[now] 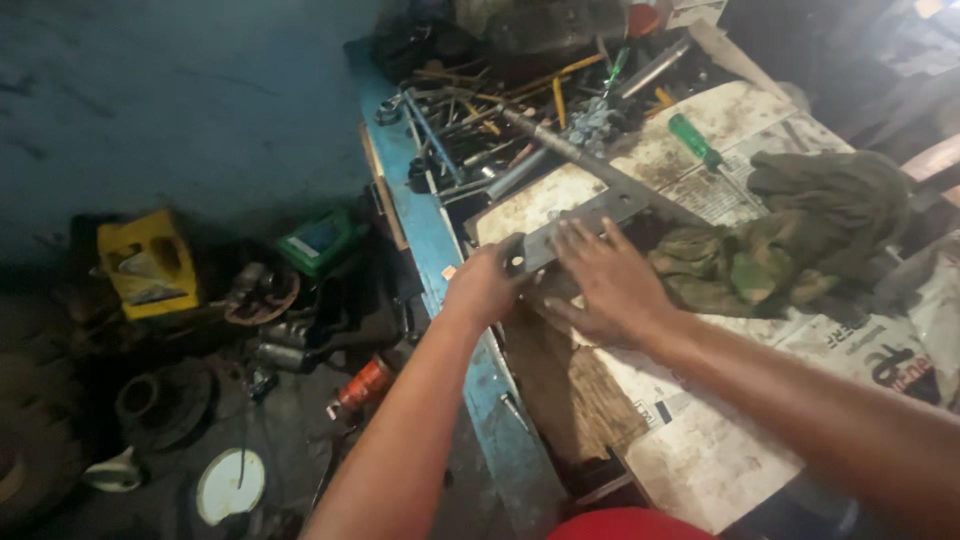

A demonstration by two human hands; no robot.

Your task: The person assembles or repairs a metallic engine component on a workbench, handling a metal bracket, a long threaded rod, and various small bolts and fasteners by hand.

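The left hand is curled around the near end of a flat grey metal bar, fingers wrapped over its edge at the corner where a small hole shows, so it is grasping the bar. The right hand lies just beside it, palm down and fingers spread wide, pressing flat on the same bar and holding nothing. The bar runs away from both hands, up and to the right, resting on the paper-covered surface.

Past the far end of the bar a long steel rod slants on toward a pile of loose tools. To the right of the right hand, touching its outer edge, lies a crumpled camouflage cloth. Beyond that cloth, further from the hands, sits a green-handled screwdriver.

Below the left wrist the blue edge of the surface runs diagonally. Left of the left arm, down on the floor, are a yellow plastic container, a green box, an orange can and a round white lid, all well apart from the hands.
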